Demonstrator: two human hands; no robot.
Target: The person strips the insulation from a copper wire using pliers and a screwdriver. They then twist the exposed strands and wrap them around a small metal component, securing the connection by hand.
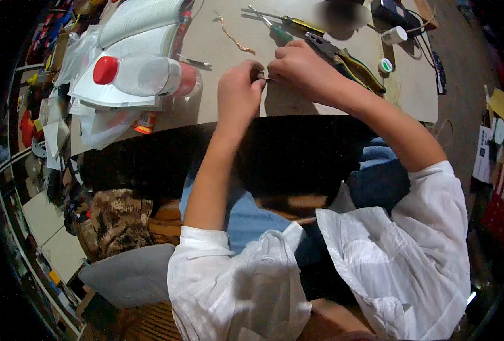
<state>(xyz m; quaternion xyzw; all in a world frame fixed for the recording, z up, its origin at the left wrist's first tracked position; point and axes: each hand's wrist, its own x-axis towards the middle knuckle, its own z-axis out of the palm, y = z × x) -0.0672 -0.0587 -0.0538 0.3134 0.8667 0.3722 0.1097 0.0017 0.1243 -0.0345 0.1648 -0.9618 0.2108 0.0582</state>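
Over the near edge of the pale table (229, 105), my left hand (241, 85) is closed, its thumb and fingers pinched together. My right hand (298, 67) meets it from the right, also pinching. A tiny dark tip shows between the two sets of fingertips; what they hold is too small and covered to name. Beyond them lies a twisted copper-coloured wire (236, 41). A green-handled screwdriver (279, 35) lies just past my right hand. Combination pliers (358, 71) with dark green and yellow grips rest partly behind my right forearm.
A clear plastic bottle (141, 74) with a red cap lies on an open book (135, 48) at the left. A yellow-and-black screwdriver (306, 25), a small white container (395, 36), a white-and-green cap (385, 65) and a black box with a cord (394, 14) occupy the far right.
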